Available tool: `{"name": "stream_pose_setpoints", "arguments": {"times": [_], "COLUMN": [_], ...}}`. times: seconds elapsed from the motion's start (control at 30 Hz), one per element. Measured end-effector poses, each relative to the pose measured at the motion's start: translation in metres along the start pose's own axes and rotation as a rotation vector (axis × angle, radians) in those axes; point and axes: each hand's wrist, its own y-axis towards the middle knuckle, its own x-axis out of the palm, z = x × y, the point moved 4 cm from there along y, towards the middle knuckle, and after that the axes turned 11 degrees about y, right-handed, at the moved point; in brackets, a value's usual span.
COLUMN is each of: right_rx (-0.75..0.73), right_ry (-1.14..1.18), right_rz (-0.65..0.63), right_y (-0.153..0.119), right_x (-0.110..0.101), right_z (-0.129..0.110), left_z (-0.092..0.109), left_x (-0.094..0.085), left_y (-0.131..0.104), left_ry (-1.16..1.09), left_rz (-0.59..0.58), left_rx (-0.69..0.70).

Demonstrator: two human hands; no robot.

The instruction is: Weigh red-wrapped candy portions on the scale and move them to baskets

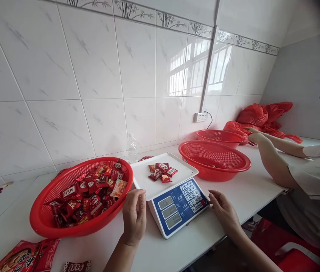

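Observation:
A white digital scale with a blue keypad panel stands on the table between my hands. On its white tray lies a small pile of red snack packets. My left hand is beside the scale's left edge, its fingers curled in with the thumb alongside and nothing seen in them. At the panel's right corner is my right hand, fingertips drawn together beside it; I see nothing in them, and whether they touch the scale I cannot tell. A red basket full of mixed small packets is left of my left hand.
Two more red baskets stand right of the scale; the nearer holds some packets. A clear bottle is behind the tray. Larger red packages lie front left. At right, another person's arms reach toward red plastic bags.

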Motion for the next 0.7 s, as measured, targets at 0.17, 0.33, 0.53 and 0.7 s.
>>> {"name": "stream_pose_setpoints", "arguments": {"times": [0.17,0.33,0.53,0.7], "right_rx": [0.052,0.098,0.127,-0.046], "right_ry": [0.017,0.014,-0.013,-0.078], "right_rz": [0.033,0.041,0.027,0.019], "right_y": [-0.002,-0.002,-0.004,0.001], "right_x": [-0.002,-0.003,-0.008,-0.011], "right_z": [-0.004,-0.007,-0.002,-0.012], "left_z": [0.002,0.003,-0.009,-0.014], "left_x": [0.002,0.004,0.009,0.011], "left_y": [-0.003,-0.006,-0.012,-0.018], "left_ry": [0.005,0.029,0.042,0.056], "left_rz": [-0.02,-0.062,-0.082,-0.073], "left_rx": [0.029,0.026,-0.02,-0.147]}}
